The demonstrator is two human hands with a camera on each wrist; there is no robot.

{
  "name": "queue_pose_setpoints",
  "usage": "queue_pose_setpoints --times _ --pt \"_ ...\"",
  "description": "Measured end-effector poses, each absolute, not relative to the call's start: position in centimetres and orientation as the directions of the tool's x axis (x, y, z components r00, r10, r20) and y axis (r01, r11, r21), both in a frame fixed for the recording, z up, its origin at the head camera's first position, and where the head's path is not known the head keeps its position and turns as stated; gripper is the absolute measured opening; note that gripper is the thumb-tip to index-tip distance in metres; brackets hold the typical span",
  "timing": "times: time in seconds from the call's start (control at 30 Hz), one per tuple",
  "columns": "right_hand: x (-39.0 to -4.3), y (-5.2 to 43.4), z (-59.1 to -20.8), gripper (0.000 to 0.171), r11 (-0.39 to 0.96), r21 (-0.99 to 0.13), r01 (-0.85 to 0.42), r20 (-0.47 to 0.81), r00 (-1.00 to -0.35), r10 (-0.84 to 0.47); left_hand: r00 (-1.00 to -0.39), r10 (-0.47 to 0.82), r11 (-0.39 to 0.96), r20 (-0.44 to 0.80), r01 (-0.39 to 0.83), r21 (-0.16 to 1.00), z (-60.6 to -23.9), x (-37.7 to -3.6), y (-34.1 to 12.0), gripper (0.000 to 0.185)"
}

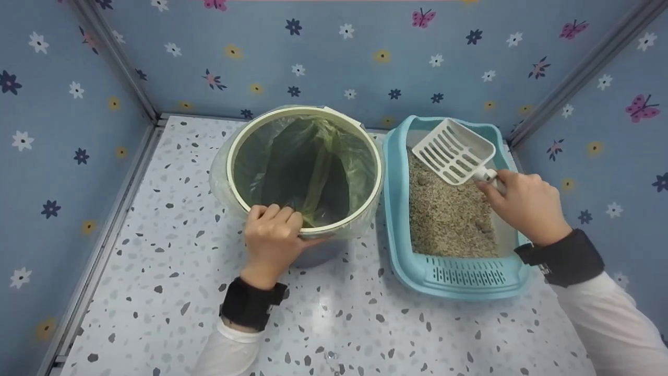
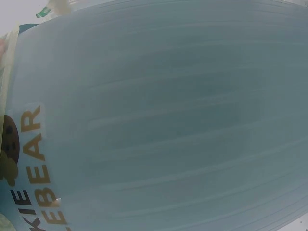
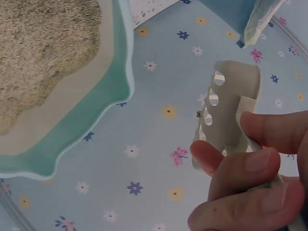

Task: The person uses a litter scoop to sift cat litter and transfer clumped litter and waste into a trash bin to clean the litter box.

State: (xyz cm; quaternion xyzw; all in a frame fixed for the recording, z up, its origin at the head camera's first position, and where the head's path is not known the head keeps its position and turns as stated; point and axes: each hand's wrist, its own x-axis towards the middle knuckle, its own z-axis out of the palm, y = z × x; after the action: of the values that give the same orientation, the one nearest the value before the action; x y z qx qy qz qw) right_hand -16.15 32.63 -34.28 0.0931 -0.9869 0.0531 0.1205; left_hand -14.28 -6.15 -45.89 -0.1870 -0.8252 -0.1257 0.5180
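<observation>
A round bin (image 1: pixel 360 198) with a cream rim and a green bag liner (image 1: pixel 308 167) stands at centre. My left hand (image 1: pixel 274 237) grips its near rim, fingers curled over the edge. In the left wrist view the bin's blue-grey wall (image 2: pixel 168 120) with brown lettering fills the frame. To the right sits a teal litter tray (image 1: pixel 454 279) filled with grainy litter (image 1: pixel 443 209). My right hand (image 1: pixel 524 203) holds the handle of a white slotted scoop (image 1: pixel 454 151), raised above the tray's far end and empty. The right wrist view shows fingers (image 3: pixel 250 168) wrapped round the scoop (image 3: pixel 231 106), with the tray (image 3: pixel 103 96) and litter (image 3: pixel 43 43) at the upper left.
The bin and tray stand on a speckled white floor (image 1: pixel 339 324), boxed in by blue flower-patterned walls (image 1: pixel 365 57) at the back and both sides. Small dark clumps lie in the litter near the tray's right side (image 1: pixel 485 227).
</observation>
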Motion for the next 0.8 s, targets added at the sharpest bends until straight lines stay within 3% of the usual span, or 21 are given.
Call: queue_pose_setpoints --times 0.23,0.5,0.67,0.8 --pt "-15.9 34.9 -37.0 0.037 0.987 -0.083 -0.135 -0.058 -0.988 -0.14 -0.394 0.177 0.897 0.902 0.442 0.017 -45.9 -14.2 -6.0 0.074" --pt "-15.9 36.3 -41.6 0.033 0.987 -0.057 -0.151 -0.376 -0.912 -0.161 -0.397 0.186 0.897 0.899 0.441 0.009 -45.7 -14.2 -5.9 0.074" --pt "-16.2 36.5 -43.8 0.04 0.98 -0.026 -0.196 -0.466 -0.865 -0.185 -0.406 0.191 0.899 0.894 0.437 0.006 -45.7 -14.2 -5.9 0.074" --pt "-16.9 36.5 -44.2 0.03 0.985 -0.041 -0.169 -0.509 -0.844 -0.166 -0.414 0.193 0.9 0.889 0.435 0.007 -45.7 -14.2 -5.9 0.074"
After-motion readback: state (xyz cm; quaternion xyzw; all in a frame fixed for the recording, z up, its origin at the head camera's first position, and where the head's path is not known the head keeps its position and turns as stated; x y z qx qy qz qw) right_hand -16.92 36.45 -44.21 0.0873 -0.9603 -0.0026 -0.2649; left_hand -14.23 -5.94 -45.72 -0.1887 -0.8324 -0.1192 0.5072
